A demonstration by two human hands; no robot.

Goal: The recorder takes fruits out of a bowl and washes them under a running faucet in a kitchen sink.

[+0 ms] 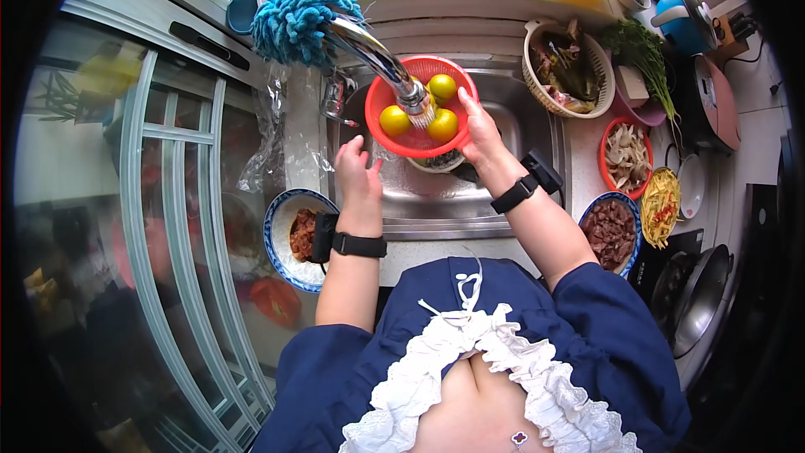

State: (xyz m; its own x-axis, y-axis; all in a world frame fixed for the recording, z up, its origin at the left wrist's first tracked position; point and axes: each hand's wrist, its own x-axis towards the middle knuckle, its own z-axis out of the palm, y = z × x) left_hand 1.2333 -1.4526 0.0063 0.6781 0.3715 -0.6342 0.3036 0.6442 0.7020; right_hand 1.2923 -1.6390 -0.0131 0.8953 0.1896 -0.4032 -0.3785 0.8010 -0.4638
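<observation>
My right hand (pixel 484 132) grips the right rim of a red plastic colander (pixel 376 133) above the stainless steel sink (pixel 402 195). Several yellow-orange citrus fruits (pixel 395 120) sit in it, directly below the chrome faucet spout (pixel 377 53). Whitish streaks that look like running water drop from the spout onto them. My left hand (pixel 360 167) is empty, its fingers apart, just below the faucet's lever (pixel 339 100) and left of the colander. Partly hidden under the colander, a pale container (pixel 440 163) with dark contents stands in the basin.
Blue-rimmed bowls of meat flank the sink, one left (pixel 283 264), one right (pixel 634 245). Farther right are a cream basket (pixel 531 85), a red basket of pale strips (pixel 607 170), shredded yellow food (pixel 660 201) and a wok (pixel 704 302). A glass sliding panel (pixel 166 201) borders the left.
</observation>
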